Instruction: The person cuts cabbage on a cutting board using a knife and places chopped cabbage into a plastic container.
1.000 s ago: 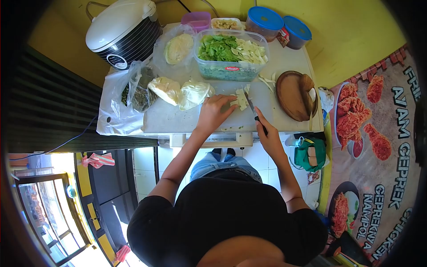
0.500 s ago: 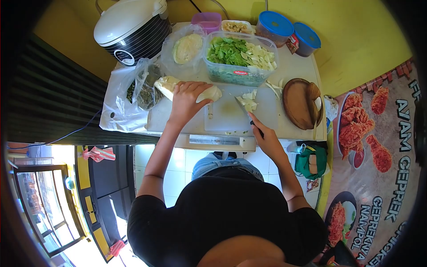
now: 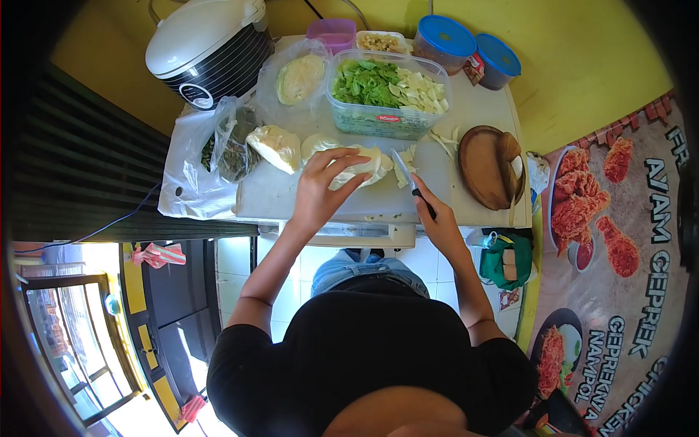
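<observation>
My left hand (image 3: 324, 182) curves its fingers and thumb around a pale cabbage piece (image 3: 377, 164) on the white cutting board (image 3: 349, 207). My right hand (image 3: 440, 218) grips the black handle of a knife (image 3: 403, 169). Its blade points away from me, just right of that piece, beside cut cabbage shreds (image 3: 405, 175). Another cabbage chunk (image 3: 317, 145) lies behind my left fingers, partly hidden. Farther left sits a larger cabbage chunk (image 3: 274, 148), untouched.
A clear plastic tub (image 3: 389, 125) of chopped greens and cabbage stands behind the board. Bagged cabbage (image 3: 300, 79), a plastic bag (image 3: 191, 178) and a rice cooker (image 3: 211, 54) are left. A round wooden mortar (image 3: 477, 171) sits right; blue-lidded containers (image 3: 447, 36) stand at the back.
My left hand has shifted right from the larger chunk to a piece near the knife. Cabbage pieces now lie apart. The knife has lifted slightly and moved a little right.
</observation>
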Tool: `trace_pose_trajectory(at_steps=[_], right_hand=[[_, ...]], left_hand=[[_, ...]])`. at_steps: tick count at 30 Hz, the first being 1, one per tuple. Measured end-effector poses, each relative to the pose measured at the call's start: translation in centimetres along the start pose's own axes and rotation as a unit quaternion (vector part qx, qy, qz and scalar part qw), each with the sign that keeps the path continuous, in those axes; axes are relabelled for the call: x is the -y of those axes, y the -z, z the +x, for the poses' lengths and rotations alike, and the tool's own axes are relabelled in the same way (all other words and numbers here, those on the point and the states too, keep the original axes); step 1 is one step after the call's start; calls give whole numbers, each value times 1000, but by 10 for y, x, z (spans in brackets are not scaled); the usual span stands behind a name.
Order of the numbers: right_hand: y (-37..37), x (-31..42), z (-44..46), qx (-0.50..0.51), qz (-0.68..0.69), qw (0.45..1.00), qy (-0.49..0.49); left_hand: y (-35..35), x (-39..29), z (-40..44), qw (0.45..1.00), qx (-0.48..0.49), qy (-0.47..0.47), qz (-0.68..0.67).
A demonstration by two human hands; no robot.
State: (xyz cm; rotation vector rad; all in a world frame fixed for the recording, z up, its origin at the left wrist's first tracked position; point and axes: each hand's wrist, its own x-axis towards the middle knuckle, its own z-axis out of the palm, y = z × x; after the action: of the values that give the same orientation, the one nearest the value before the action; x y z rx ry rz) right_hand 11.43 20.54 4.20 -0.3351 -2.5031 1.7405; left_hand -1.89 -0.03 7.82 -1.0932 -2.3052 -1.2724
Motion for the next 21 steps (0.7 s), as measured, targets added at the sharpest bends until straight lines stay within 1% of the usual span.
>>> trace_pose_trajectory(at_steps=[1,3,6,8,11,12,13,14,17,19,20,21], right_hand=[[0,0,-1,2,1,1000,-7],[0,-1,-2,4,2,1000,-15],[0,-2,-5,-7,-12,1000,5],[2,1,-7,3,-4,1000,-28],[0,3,-9,8,9,999,-41],[0,2,-9,8,9,999,-41],[-2,-1,-9,4,2,1000,-21],[-3,-3,-9,-1,-5,1000,-1],[-6,-6,-10,1,5,1000,7],[-7,-3,-12,9,6,1000,-3],[-8,0,-12,16,6,1000,-11],[-8,3,-13,17,7,1000,-11]], left_hand=[[-7,1,-5,1000,2,1,-1],[-21,6,-15,996,41,68,-34],[-29,15,-25,996,44,71,7],[-28,15,-28,996,44,78,23],[-26,15,-34,995,56,77,23],[-23,13,-35,992,77,90,30],[-22,12,-37,989,99,103,37],[-22,10,-40,989,100,103,37],[-24,5,-43,988,105,93,64],[-25,3,-45,992,53,17,111],[-27,5,-46,992,53,18,111],[-31,9,-47,993,57,-5,101]])
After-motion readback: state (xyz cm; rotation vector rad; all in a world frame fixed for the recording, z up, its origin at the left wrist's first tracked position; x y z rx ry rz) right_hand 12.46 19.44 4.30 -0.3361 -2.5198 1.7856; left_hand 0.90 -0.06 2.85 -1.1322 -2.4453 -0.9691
